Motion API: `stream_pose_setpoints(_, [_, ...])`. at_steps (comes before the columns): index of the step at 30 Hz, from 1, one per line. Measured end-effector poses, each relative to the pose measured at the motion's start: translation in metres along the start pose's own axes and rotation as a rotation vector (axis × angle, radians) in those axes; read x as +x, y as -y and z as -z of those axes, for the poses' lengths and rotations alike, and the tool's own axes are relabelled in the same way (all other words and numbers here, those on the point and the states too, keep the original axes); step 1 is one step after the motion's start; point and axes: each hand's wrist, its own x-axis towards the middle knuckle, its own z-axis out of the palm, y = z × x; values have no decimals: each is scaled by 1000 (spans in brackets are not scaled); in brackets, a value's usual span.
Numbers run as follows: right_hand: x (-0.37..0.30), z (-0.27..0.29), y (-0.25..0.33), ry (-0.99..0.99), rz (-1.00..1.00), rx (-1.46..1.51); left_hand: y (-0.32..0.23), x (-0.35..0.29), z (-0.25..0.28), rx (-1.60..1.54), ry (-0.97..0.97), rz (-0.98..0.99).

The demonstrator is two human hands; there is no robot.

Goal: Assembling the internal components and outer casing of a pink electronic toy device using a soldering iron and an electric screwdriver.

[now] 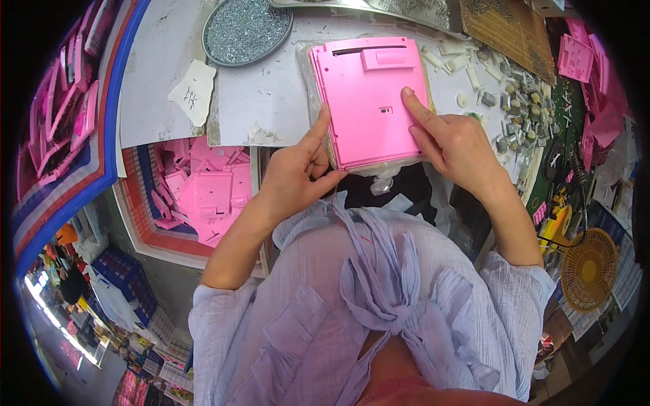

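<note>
A square pink plastic casing (372,139) lies on a plastic-wrapped pad (315,95) at the table's front edge. It has a dark slot and a raised block near its far edge, and a small rectangular cutout at its middle. My left hand (294,169) grips the near left corner, index finger along the side, thumb at the near edge, other fingers curled. On the right side, my right hand (460,145) presses its index fingertip on the casing's top, with the thumb by the right edge. The right hand's other fingers are folded under and partly hidden.
A round tray of small screws (248,30) stands at the far left, beside a torn paper piece (194,91). Small metal parts (525,111) and white pieces (455,57) lie right. Pink casings fill a lined bin (206,193) below left. A yellow fan (589,271) stands at right.
</note>
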Motion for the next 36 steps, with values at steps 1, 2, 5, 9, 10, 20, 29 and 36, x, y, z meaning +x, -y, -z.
stream_pose_setpoints(1, [0,-1,-1,-7,17,9,1,0,-1,-20,-4,4])
stream_pose_setpoints(2, [0,-1,-3,-13,35,18,3,-1,-3,-41,-9,9])
stream_pose_setpoints(5, [-2,-2,-8,-21,78,38,6,-3,-4,-54,-15,13])
stream_pose_setpoints(9, [0,-1,-6,15,101,-34,5,-7,-5,34,-38,39])
stream_pose_setpoints(10, [0,-1,-4,26,93,-80,5,-7,-3,116,-29,50])
stream_pose_setpoints(20, [13,28,15,300,45,-317,1,12,56,179,58,16])
stream_pose_setpoints(29, [121,79,30,483,297,-392,42,100,137,996,-551,-104])
stream_pose_setpoints(36, [262,-26,29,-91,511,-485,48,111,131,831,-616,-143])
